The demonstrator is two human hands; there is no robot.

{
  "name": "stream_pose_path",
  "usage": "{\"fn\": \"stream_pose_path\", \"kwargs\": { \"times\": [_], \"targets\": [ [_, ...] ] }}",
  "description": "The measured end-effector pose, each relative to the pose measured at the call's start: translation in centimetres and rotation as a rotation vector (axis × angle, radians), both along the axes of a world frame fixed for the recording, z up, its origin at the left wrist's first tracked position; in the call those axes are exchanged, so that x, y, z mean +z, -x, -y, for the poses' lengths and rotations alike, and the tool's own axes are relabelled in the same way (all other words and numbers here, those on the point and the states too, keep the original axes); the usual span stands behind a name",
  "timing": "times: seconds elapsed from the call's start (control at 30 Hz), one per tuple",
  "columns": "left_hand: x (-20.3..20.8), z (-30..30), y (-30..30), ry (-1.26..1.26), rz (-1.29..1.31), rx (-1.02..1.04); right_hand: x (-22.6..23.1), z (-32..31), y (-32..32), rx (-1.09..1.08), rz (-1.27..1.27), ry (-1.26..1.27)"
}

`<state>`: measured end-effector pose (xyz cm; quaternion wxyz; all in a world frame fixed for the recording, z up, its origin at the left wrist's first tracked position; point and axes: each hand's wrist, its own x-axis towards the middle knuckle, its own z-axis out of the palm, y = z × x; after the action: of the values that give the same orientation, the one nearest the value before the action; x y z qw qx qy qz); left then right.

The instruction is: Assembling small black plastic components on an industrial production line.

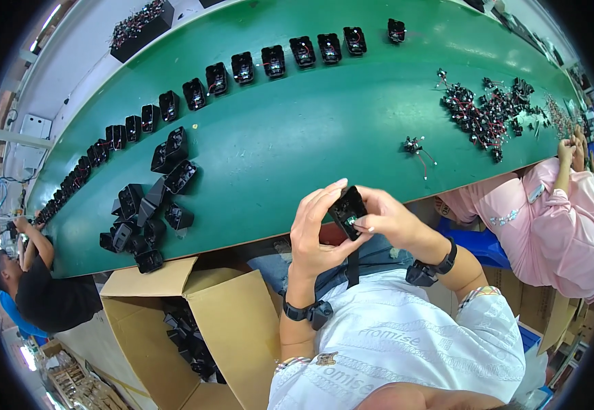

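Observation:
Both my hands hold one small black plastic housing (347, 207) in front of my chest, just off the near edge of the green table (297, 137). My left hand (316, 229) grips its left side with the fingers wrapped around it. My right hand (386, 217) pinches its right side, fingertips at a small part inside the opening. On the table to my left lies a loose pile of the same black housings (148, 205). A small wired part (414, 146) lies alone beyond my hands.
A curved row of black housings (242, 68) with wires inside lines the table's far edge. A heap of wired parts (488, 113) sits at the right, in front of a person in pink (557, 219). An open cardboard box (187, 328) of housings stands at lower left. Another person (37, 273) works at far left.

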<state>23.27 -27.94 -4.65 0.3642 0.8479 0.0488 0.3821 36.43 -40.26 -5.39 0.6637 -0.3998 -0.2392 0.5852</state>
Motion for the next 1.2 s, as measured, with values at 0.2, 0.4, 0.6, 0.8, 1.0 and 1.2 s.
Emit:
{"fn": "stream_pose_path", "kwargs": {
  "times": [0.2, 0.4, 0.6, 0.8, 1.0, 1.2],
  "targets": [
    [-0.9, 0.4, -0.1, 0.211, 0.035, -0.155, 0.2, 1.6, -0.5, 0.082, 0.108, -0.054],
    [-0.7, 0.5, -0.6, 0.149, 0.038, -0.107, 0.8, 2.2, 0.1, -0.03, 0.098, 0.012],
    [-0.3, 0.8, -0.5, 0.073, 0.058, -0.052, 1.0, 2.4, 0.8, -0.142, 0.379, -0.002],
    [-0.5, 1.8, -0.7, 0.032, 0.097, 0.012, 0.8, 2.5, 1.6, -0.236, 0.211, -0.076],
    [-0.9, 1.5, -0.3, 0.114, 0.098, -0.014, 1.2, 2.5, 1.1, -0.218, 0.189, -0.057],
    [-0.6, 0.7, 0.3, 0.206, 0.009, -0.108, 4.2, 3.7, -1.3, -0.402, 1.277, -0.192]
  ]
}}
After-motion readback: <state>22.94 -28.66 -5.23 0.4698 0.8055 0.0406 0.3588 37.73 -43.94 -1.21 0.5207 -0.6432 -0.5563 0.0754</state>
